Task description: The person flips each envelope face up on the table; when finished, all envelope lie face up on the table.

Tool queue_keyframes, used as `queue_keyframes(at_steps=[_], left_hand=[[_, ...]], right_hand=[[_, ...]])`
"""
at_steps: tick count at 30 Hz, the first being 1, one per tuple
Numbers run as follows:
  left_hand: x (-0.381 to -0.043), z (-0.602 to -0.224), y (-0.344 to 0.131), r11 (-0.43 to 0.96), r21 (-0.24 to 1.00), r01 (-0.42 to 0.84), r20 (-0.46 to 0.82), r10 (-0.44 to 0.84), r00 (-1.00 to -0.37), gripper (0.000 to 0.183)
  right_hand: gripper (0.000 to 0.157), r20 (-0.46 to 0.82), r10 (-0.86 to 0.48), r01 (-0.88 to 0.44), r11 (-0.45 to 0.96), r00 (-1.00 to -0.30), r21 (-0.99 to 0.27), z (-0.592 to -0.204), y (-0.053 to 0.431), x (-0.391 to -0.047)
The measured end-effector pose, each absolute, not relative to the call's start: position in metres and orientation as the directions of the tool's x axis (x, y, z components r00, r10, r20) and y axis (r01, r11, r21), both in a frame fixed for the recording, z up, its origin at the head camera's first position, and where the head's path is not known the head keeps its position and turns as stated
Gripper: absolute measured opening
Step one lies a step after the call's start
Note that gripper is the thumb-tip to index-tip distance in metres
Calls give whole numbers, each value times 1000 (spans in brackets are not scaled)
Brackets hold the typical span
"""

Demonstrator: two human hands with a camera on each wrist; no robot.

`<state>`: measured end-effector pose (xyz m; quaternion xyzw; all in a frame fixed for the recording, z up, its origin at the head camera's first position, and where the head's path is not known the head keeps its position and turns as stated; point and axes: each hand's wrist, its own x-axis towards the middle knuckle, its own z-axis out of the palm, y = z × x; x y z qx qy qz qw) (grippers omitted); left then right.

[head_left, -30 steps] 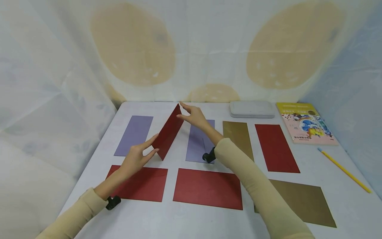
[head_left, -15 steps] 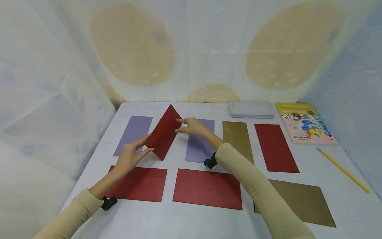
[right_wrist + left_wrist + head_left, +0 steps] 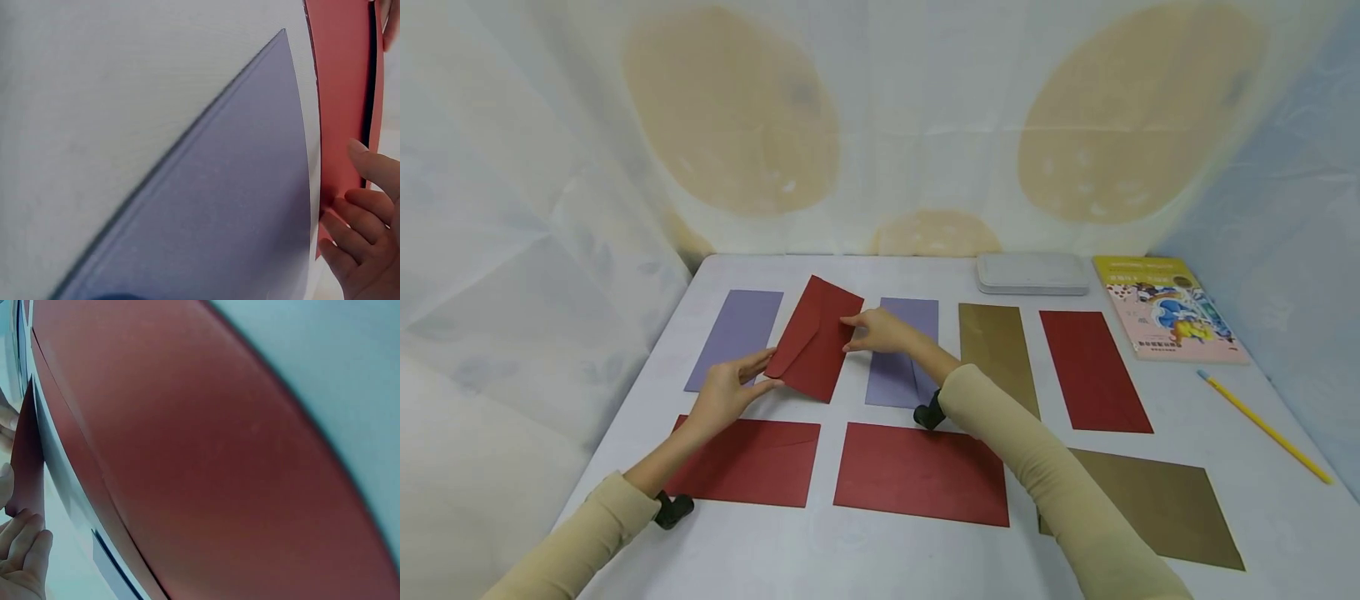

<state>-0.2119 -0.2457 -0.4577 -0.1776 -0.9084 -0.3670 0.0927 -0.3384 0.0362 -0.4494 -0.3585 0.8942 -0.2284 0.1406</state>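
A red envelope [image 3: 812, 346] is held tilted above the table, its pointed flap showing toward the head camera. My left hand [image 3: 730, 396] pinches it at the lower left edge, thumb below and fingers above. On the opposite long side, my right hand [image 3: 883, 332] pinches the edge between thumb and fingers. The right wrist view has the envelope [image 3: 340, 94] edge-on, with a dark gap along one side and the right fingers [image 3: 359, 222] behind it. Only a narrow strip of the envelope [image 3: 28, 456] shows in the left wrist view.
Purple envelopes [image 3: 735, 337] [image 3: 898, 379] lie either side of the held one. Red ones [image 3: 760, 467] [image 3: 921, 475] lie in front. Rightward are gold [image 3: 996, 337] [image 3: 1157, 504] and red [image 3: 1093, 371] ones, a pencil [image 3: 1262, 425], a book [image 3: 1172, 312] and a pale case [image 3: 1033, 275].
The envelope has turned from steeply upright to flatter, bringing its flap side into view. My right hand has slid down from its top corner to its right edge; the left hand has shifted slightly left.
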Motion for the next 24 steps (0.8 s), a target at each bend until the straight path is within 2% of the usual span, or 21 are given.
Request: queue_keyframes(at_steps=[15, 24], left_hand=[[-212, -464, -245, 743, 567, 356, 167, 320, -933, 54], [-209, -463, -241, 806, 425, 412, 158, 382, -911, 55]], right_hand=[[64, -119, -707, -588, 659, -697, -469, -445, 33, -333], [64, -94, -718, -594, 635, -689, -493, -445, 38, -325]])
